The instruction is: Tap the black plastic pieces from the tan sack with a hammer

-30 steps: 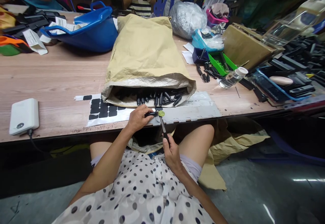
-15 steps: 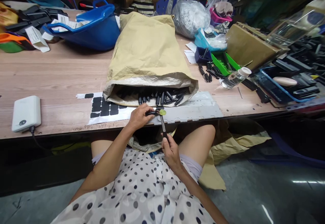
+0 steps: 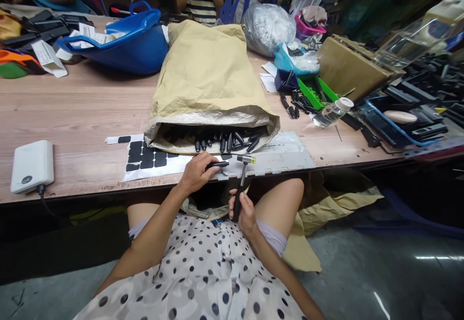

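Note:
My left hand [image 3: 197,169] rests at the table's front edge, closed on a black pen-like piece [image 3: 219,164] that points right. In my right hand [image 3: 244,209] is a small mallet [image 3: 242,184], gripped by its black handle. Its head, dark at one end and yellow-green at the other, is a short way right of the black piece, apart from it. Just beyond both hands lies a tan paper sack [image 3: 210,73] with its mouth toward me. Several similar black pieces [image 3: 229,142] stick out of the sack's opening.
A sheet of black stickers [image 3: 148,157] and a grey board [image 3: 290,152] lie under the sack's front. Left are a white power bank [image 3: 32,166] with a cable and a blue basin [image 3: 119,49]. Right are a green tray [image 3: 315,93] and a clear bottle [image 3: 331,113]. Two people sit across.
The mallet head has moved right, away from the tip of the black piece. My left hand keeps its hold in nearly the same place. The view has shifted slightly.

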Available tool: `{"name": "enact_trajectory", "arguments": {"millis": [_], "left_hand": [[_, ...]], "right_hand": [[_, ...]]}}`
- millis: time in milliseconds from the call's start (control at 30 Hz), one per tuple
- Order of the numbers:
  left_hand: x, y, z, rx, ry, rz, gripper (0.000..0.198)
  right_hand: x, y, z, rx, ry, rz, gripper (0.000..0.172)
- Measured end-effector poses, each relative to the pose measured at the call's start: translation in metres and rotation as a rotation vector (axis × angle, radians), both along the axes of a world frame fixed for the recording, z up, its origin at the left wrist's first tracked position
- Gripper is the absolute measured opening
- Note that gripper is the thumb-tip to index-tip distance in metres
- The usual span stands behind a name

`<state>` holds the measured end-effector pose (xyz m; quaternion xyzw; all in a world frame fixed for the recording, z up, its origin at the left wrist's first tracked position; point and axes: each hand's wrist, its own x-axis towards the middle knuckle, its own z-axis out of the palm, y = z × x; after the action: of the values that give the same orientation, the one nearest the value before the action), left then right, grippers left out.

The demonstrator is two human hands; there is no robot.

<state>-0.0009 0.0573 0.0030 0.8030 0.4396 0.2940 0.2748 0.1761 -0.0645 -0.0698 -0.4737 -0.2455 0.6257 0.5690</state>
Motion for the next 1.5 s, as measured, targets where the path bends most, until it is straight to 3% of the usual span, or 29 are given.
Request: {"name": "enact_trajectory", "arguments": {"millis": [133, 267, 433, 500, 567, 667, 733, 800, 900, 1067, 1300, 1500], "left_hand": [[-0.006, -0.036, -0.007, 0.017, -0.049, -0.142, 0.027], [-0.014, -0.069, -0.025, -0.074, 0.135, -0.169, 0.028], [-0.021, -0.076, -0.049, -0.221, 0.42, -0.005, 0.019], [-0.02, -0.075, -0.049, -0.231, 0.427, 0.002, 0.019], [-0.016, -0.075, -0.04, -0.229, 0.364, -0.054, 0.017], [-0.008, -0.065, -0.014, -0.19, 0.186, -0.08, 0.013], [-0.003, -0.049, 0.004, -0.095, 0.079, 0.066, 0.016], [0.0, -0.024, 0.016, 0.022, 0.034, 0.31, 0.017], [0.0, 0.015, 0.02, 0.084, 0.07, 0.586, 0.009], [-0.003, 0.045, 0.008, -0.049, 0.215, 0.704, 0.01], [-0.014, 0.026, 0.008, 0.017, 0.099, 0.644, 0.014], [0.001, -0.002, 0.0, 0.047, -0.04, 0.248, 0.014]], "right_hand": [[-0.003, 0.003, -0.002, -0.007, -0.002, -0.011, 0.053], [-0.005, 0.004, -0.003, 0.001, -0.003, -0.017, 0.052], [-0.004, 0.004, -0.005, 0.007, -0.002, -0.007, 0.05], [-0.004, 0.004, -0.005, 0.01, -0.01, -0.003, 0.05], [-0.004, 0.004, -0.006, 0.013, -0.021, 0.001, 0.049], [-0.004, 0.004, -0.006, 0.013, -0.032, -0.01, 0.048], [-0.005, 0.005, -0.006, 0.01, -0.027, -0.022, 0.049], [-0.005, 0.005, -0.006, 0.005, -0.013, -0.026, 0.051], [-0.005, 0.006, -0.005, 0.001, 0.005, -0.009, 0.052], [-0.004, 0.007, -0.003, 0.0, 0.028, 0.002, 0.052], [-0.005, 0.007, -0.005, 0.001, 0.061, -0.011, 0.053], [-0.005, 0.006, -0.008, 0.023, 0.027, -0.014, 0.051]]}}
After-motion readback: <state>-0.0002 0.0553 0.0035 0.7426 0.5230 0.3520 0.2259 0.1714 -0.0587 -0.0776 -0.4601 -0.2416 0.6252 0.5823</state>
